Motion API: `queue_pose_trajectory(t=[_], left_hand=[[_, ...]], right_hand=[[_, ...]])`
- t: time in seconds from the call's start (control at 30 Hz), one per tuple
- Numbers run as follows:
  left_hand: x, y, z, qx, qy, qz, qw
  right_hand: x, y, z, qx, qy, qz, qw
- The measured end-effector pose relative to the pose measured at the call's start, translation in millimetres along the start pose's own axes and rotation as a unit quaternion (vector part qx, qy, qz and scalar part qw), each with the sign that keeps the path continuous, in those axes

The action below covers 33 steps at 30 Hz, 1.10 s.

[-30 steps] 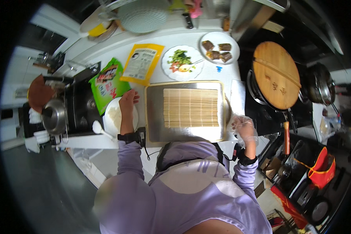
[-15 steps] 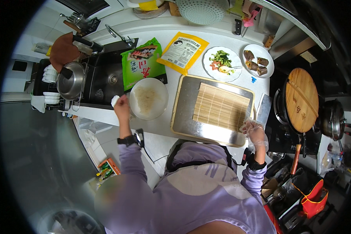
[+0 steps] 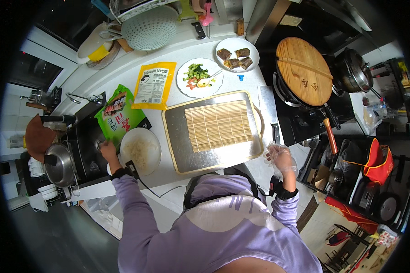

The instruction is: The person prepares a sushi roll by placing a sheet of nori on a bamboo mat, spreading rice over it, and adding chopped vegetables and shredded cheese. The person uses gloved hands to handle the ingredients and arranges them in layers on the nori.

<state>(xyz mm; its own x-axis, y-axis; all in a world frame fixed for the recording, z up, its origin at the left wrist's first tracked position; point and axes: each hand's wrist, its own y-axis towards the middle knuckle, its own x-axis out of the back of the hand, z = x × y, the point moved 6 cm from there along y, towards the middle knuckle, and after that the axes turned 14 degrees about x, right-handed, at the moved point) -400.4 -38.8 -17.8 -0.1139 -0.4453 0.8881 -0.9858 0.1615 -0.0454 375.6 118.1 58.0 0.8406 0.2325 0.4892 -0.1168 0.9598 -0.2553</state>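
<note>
Past the white plate's left edge, my bare left hand (image 3: pixel 108 151) is beside the green packet (image 3: pixel 119 113) and the sink, its fingers curled under; whatever they may hold is hidden. A pale, cloudy residue covers the white plate (image 3: pixel 141 164). My right hand (image 3: pixel 281 159) wears a clear plastic glove, its fingers loosely bent and apart, with nothing visible in them. It hovers off the tray's right corner, close to the black handle of a cleaver (image 3: pixel 268 107). Between my hands, a bamboo rolling mat (image 3: pixel 219 126) lies flat on a metal tray (image 3: pixel 180 157) with a yellowish rim.
A yellow packet (image 3: pixel 153 86) lies behind the tray. Beside it are a scalloped plate (image 3: pixel 187 88) of chopped vegetables with a spoon and a plate (image 3: pixel 254 51) of dark rolled pieces. A wooden-lidded wok (image 3: pixel 305 70) sits on the right-hand stove; the sink (image 3: pixel 79 136) is left.
My left hand has moved forward and left, toward the sink and green packet. My right hand has come away from the tray's right edge. The whole view has turned toward the right.
</note>
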Motion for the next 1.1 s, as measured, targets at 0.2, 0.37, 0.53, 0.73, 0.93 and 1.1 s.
queue_pose_trajectory(t=[0.2,0.37,0.53,0.73,0.93,1.1], left_hand=[[-44,63,30,0.059,0.083,0.091,0.991],[-56,79,42,0.102,-0.040,0.133,0.985],[-50,85,47,0.194,-0.206,0.113,0.952],[-60,79,52,0.258,-0.274,0.215,0.901],[-87,93,52,0.320,-0.315,0.277,0.850],[-60,69,13,0.256,-0.301,0.279,0.875]], right_hand=[[-1,-5,-7,0.001,0.006,0.007,1.000],[-5,9,-3,0.015,0.013,0.035,0.999],[-6,23,6,0.034,0.017,0.041,0.998],[-8,32,12,0.068,-0.044,0.051,0.995],[-14,38,18,0.099,-0.073,0.055,0.991],[-22,42,14,0.137,-0.169,0.081,0.973]])
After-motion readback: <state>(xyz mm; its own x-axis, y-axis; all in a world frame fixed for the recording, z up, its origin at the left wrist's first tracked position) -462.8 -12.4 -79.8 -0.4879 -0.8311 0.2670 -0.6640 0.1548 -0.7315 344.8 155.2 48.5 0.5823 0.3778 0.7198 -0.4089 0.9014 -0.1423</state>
